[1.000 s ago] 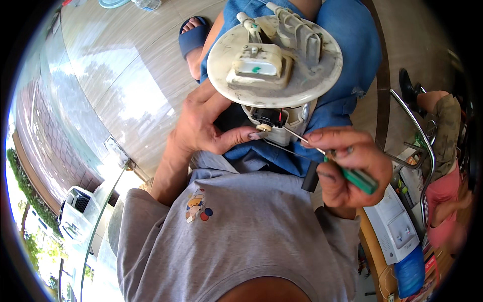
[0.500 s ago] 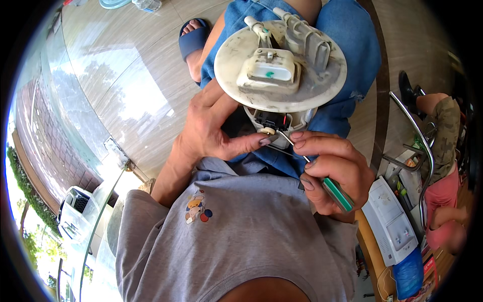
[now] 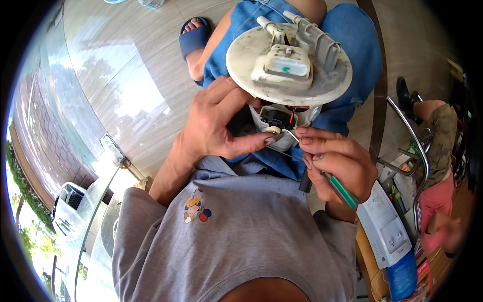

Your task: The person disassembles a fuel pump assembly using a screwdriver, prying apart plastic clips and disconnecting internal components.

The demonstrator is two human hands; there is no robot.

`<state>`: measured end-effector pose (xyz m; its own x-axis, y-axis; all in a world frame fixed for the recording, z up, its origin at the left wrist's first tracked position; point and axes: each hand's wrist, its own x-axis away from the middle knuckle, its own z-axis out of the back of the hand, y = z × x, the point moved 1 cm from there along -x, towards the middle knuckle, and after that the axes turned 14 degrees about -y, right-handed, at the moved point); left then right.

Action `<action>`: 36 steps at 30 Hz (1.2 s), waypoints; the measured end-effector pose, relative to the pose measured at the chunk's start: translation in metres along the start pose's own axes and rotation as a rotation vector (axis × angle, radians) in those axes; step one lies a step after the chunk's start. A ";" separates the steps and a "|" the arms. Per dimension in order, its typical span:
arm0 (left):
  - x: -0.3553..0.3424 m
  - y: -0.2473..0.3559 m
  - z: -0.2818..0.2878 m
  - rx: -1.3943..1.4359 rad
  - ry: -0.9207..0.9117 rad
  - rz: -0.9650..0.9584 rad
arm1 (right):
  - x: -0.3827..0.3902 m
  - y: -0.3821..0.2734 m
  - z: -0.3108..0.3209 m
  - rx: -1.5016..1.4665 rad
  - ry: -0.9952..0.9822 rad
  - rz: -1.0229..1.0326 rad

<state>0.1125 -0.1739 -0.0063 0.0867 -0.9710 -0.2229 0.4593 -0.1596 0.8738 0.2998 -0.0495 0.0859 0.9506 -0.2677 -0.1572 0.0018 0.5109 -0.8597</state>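
A fuel pump module (image 3: 241,55), with a broad, grimy off-white round top plate and two pipe stubs, leans over my lap. Beneath the plate show its white body, a black part (image 3: 278,120), a red wire and a spring at the side. My left hand (image 3: 216,118) is closed on the module's left side, its thumb against a small cream-coloured round piece (image 3: 272,130). In my right hand (image 3: 344,163) is a screwdriver with a green handle (image 3: 343,191). Its thin metal shaft reaches to the body beside that round piece; my fingers partly cover the shaft.
At the right, another person (image 3: 443,146) sits near a curved metal chair frame (image 3: 425,161). A white appliance (image 3: 385,226) and a blue plastic bag (image 3: 401,274) lie below it. A glass edge (image 3: 95,211) stands at the left, over the tiled floor (image 3: 146,65).
The module has shifted slightly right and its top plate has tilted back, exposing more of the body below. My right hand and the screwdriver have moved slightly right.
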 end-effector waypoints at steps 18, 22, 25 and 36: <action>-0.006 0.002 -0.004 -0.042 -0.004 0.013 | 0.014 0.017 -0.015 0.301 0.010 0.259; -0.005 0.003 -0.005 -0.033 0.004 0.024 | 0.017 0.023 -0.019 0.280 0.059 0.276; -0.004 0.005 -0.002 -0.022 -0.018 0.046 | 0.019 0.017 -0.019 0.151 0.113 0.193; -0.003 0.003 -0.004 -0.041 -0.004 -0.006 | -0.002 0.000 0.005 -0.173 0.110 -0.221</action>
<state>0.1170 -0.1708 -0.0041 0.0800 -0.9708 -0.2262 0.4961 -0.1580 0.8538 0.2991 -0.0451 0.0883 0.8937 -0.4486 -0.0001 0.1436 0.2861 -0.9474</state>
